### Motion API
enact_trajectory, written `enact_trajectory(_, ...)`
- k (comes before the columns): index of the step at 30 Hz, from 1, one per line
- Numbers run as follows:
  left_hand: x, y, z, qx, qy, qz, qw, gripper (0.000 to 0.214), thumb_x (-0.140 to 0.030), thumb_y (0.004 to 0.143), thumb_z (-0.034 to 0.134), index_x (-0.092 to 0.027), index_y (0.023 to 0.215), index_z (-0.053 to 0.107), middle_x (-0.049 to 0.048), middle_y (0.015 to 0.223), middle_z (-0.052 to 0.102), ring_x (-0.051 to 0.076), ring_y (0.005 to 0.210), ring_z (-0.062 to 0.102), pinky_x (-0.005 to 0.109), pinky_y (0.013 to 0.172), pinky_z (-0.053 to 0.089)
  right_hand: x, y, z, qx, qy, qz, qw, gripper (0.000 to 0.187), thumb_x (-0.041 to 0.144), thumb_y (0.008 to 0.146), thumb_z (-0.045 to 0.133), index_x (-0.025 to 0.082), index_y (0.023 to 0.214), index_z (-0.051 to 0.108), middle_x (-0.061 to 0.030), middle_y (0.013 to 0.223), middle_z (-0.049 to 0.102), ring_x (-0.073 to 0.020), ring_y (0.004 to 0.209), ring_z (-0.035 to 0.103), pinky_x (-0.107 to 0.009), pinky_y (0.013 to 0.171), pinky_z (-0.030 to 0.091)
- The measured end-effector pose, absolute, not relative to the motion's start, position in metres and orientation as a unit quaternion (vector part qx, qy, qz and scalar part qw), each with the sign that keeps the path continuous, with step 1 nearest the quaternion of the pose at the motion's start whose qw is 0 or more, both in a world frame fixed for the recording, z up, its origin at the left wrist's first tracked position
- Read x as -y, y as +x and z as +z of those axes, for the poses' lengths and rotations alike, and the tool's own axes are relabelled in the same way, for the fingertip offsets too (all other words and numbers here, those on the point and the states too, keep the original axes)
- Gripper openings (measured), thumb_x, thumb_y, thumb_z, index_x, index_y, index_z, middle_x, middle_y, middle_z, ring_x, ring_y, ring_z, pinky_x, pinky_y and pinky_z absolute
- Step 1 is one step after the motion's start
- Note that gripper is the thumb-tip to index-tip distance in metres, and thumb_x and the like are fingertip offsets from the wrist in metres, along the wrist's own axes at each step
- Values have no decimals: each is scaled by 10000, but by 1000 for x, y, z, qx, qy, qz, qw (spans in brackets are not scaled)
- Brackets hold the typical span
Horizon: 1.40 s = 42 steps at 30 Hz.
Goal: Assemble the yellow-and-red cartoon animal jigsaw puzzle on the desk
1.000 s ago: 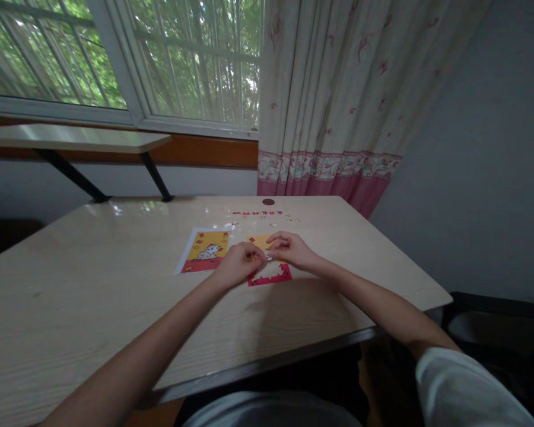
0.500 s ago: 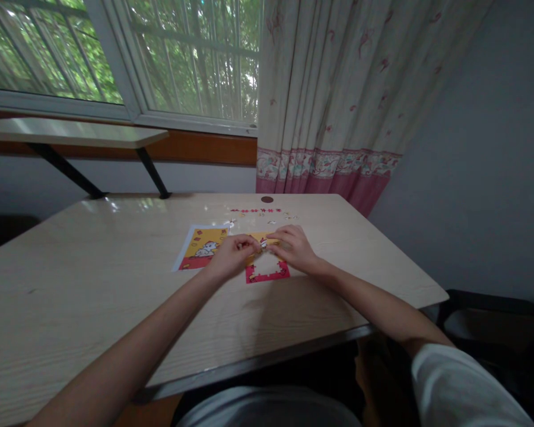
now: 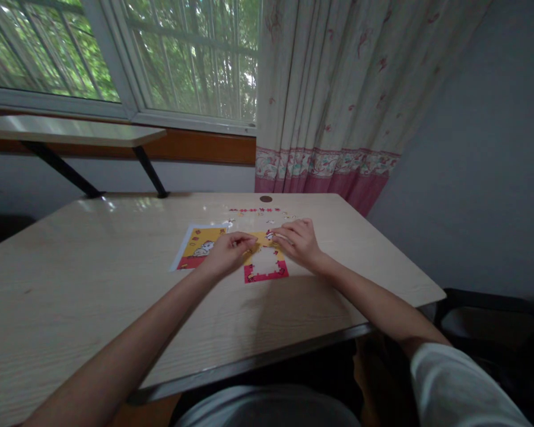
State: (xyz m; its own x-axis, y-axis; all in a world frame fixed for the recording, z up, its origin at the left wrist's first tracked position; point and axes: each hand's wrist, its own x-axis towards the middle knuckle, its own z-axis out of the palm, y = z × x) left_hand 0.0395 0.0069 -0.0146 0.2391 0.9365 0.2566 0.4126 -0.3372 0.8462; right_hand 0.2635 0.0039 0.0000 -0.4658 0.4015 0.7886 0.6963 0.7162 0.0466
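Puzzle piece [image 3: 269,235] seems light, stiff, best edge-pinched, as in my right hand [image 3: 303,244]; my left hand [image 3: 228,254], I can't tell.

Left hand [image 3: 229,252], right hand [image 3: 301,242], part-built jigsaw [image 3: 267,277], picture sheet [image 3: 196,248]

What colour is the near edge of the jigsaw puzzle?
The near edge is pinkish red, seen in the head view.
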Motion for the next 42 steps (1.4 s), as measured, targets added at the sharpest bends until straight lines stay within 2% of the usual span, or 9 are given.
enact_trajectory(3, -6, 31, -10, -483, 780, 344, 200, 236, -275, 796, 541, -157, 908, 712, 92, 907, 701, 203, 840, 602, 345, 801, 447, -4, 268, 3, 826, -334, -206, 406, 198, 361, 898, 536, 263, 978, 688, -16, 845, 665, -144, 770, 527, -339, 809, 260)
enact_trajectory(6, -3, 26, -6, -471, 829, 286, 100, 254, -241, 821, 497, -166, 936, 711, 88, 893, 695, 215, 875, 591, 380, 868, 414, -4, 270, 3, 826, -337, -211, 399, 199, 369, 898, 535, 274, 982, 687, -12, 849, 664, -145, 766, 524, -341, 809, 252)
enact_trajectory(10, 0, 27, -5, -470, 848, 238, 55, 268, -222, 826, 480, -170, 956, 708, 81, 909, 689, 216, 868, 585, 387, 868, 410, -5, 269, 1, 832, -354, -174, 391, 219, 387, 894, 537, 267, 997, 689, -22, 875, 664, -152, 797, 536, -348, 830, 248)
enact_trajectory(14, -1, 27, -7, -461, 863, 206, 17, 268, -224, 831, 477, -161, 930, 718, 91, 887, 682, 222, 849, 573, 392, 859, 409, -9, 263, -7, 838, -397, -73, 366, 264, 434, 878, 543, 243, 978, 694, -41, 895, 668, -170, 866, 548, -342, 840, 266)
enact_trajectory(18, -3, 25, -9, -452, 871, 192, 2, 271, -237, 841, 469, -163, 905, 722, 89, 870, 678, 227, 846, 565, 378, 829, 419, -16, 255, -20, 859, -427, 26, 282, 230, 431, 839, 601, 247, 925, 708, -30, 925, 673, -175, 899, 545, -320, 793, 282)
enact_trajectory(22, -3, 26, -11, -444, 876, 190, -9, 283, -229, 850, 454, -150, 917, 717, 98, 870, 669, 235, 831, 554, 395, 821, 424, -21, 252, -27, 864, -446, 47, 230, 206, 426, 835, 607, 279, 935, 711, -23, 945, 663, -185, 918, 527, -320, 780, 279)
enact_trajectory(30, -3, 32, -15, -413, 891, 188, -1, 350, -90, 806, 443, -179, 1037, 691, 92, 959, 637, 227, 907, 529, 364, 831, 442, -20, 250, -23, 866, -451, 42, 213, 285, 485, 856, 550, 270, 954, 708, -37, 946, 649, -190, 925, 515, -327, 784, 273)
enact_trajectory(36, 0, 39, -13, -403, 899, 174, -15, 398, -100, 846, 416, -250, 1126, 656, 75, 1015, 610, 228, 925, 512, 363, 824, 443, -17, 251, -20, 873, -441, 32, 207, 301, 488, 861, 541, 258, 964, 705, -40, 957, 644, -190, 936, 503, -333, 799, 262)
enact_trajectory(42, -1, 38, -16, -407, 897, 172, -11, 393, -106, 859, 409, -252, 1126, 657, 87, 1040, 599, 236, 946, 504, 372, 846, 432, -16, 251, -18, 877, -436, 22, 199, 260, 438, 853, 576, 249, 985, 695, -44, 956, 637, -191, 943, 497, -335, 805, 261)
